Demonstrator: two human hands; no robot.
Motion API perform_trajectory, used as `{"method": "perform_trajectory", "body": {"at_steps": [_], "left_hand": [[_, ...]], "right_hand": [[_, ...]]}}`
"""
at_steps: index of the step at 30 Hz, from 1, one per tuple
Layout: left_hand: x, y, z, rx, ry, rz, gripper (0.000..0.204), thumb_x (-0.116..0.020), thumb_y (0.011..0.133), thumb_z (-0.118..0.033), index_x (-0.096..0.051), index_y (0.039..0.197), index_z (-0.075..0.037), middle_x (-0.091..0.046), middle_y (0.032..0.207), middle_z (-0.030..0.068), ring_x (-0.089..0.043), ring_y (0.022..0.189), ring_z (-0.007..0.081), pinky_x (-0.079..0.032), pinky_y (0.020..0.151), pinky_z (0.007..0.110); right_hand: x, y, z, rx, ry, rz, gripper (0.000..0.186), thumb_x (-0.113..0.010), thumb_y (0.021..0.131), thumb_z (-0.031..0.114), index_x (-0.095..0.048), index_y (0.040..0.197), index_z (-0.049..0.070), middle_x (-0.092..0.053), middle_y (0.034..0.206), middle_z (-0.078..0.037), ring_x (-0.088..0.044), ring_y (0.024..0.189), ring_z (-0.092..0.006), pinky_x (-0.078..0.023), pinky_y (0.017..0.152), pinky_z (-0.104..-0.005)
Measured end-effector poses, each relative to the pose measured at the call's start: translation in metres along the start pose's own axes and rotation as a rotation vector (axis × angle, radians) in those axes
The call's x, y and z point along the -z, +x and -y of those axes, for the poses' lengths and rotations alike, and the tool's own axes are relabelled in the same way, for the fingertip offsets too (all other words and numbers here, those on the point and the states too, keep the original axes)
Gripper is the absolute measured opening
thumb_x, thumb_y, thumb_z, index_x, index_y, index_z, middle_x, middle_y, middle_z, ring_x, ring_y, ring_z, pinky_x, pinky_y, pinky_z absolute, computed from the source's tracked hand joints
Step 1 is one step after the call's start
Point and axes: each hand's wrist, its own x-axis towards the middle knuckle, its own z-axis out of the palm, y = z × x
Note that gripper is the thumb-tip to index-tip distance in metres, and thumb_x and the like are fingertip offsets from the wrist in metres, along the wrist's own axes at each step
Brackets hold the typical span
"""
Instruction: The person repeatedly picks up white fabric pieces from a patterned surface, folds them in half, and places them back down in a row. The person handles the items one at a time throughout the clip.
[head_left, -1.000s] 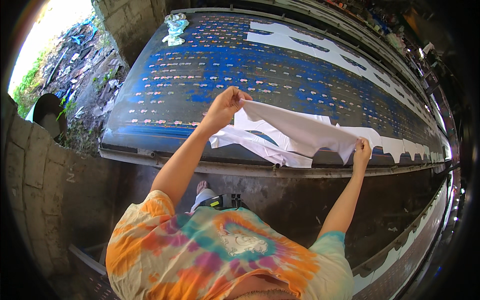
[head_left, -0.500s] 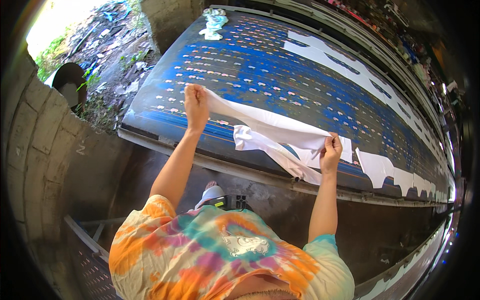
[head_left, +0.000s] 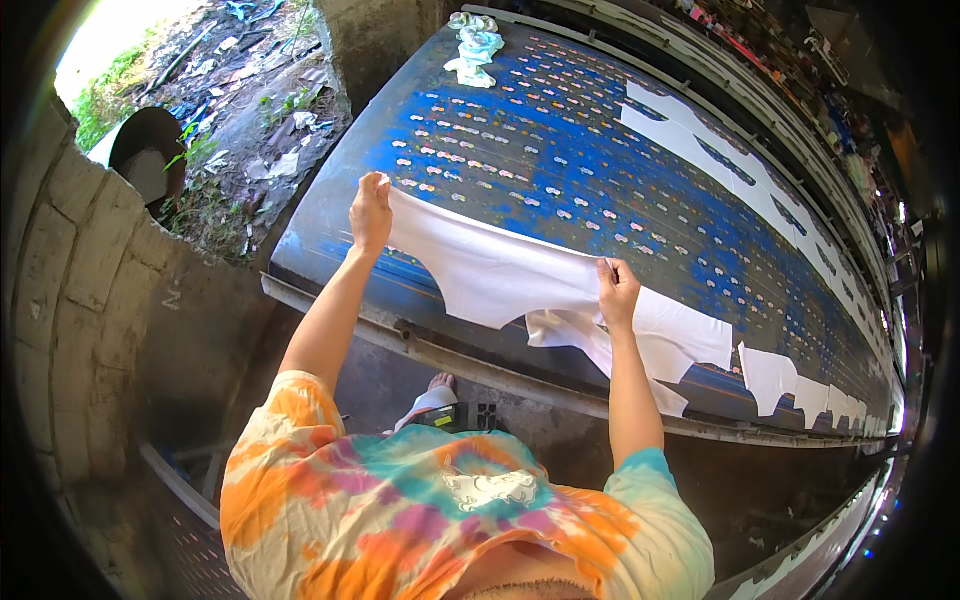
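Left hand (head_left: 371,213) and right hand (head_left: 618,290) have shifted toward 9 o'clock along the bench (head_left: 330,220); the white cloth panel (head_left: 490,260) now hangs wider open. We count one panel held, two hands on it. Smooth, soft fabric, lower edge curved and stepped; it spans the centre, over the bench. Left fingers, 10 o'clock, pinch an upper corner; right fingers, 3 o'clock, pinch the other end of the upper edge. Both forearms reach up from 6 o'clock, spread apart. Beside the right wrist we see layered white cloth (head_left: 685,325), one piece or two, cannot tell. We count at least four white cutouts (head_left: 767,378) toward 4 o'clock, one rumpled pale bundle (head_left: 475,50) at 12.
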Motion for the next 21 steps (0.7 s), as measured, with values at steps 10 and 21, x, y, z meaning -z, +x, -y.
{"method": "perform_trajectory", "body": {"at_steps": [10, 21], "left_hand": [[-0.053, 0.018, 0.055, 0.087, 0.145, 0.336, 0.020, -0.055, 0.100, -0.021, -0.052, 0.117, -0.011, -0.069, 0.107, 0.0167, -0.067, 0.087, 0.0442, -0.052, 0.072, 0.055], [-0.073, 0.032, 0.054, 0.067, 0.150, 0.458, 0.022, -0.052, 0.101, -0.022, -0.053, 0.119, -0.010, -0.069, 0.109, 0.0173, -0.067, 0.093, 0.0422, -0.052, 0.076, 0.053]], "right_hand": [[-0.040, 0.040, -0.046, -0.030, -0.232, -0.054, 0.029, -0.069, 0.095, 0.027, -0.065, 0.088, 0.000, -0.051, 0.062, 0.000, -0.044, 0.060, -0.0085, -0.038, 0.055, -0.0292], [-0.046, 0.053, -0.068, -0.087, -0.294, -0.083, 0.030, -0.070, 0.094, 0.028, -0.064, 0.086, 0.000, -0.052, 0.064, -0.001, -0.045, 0.062, -0.0098, -0.042, 0.058, -0.0306]]}}
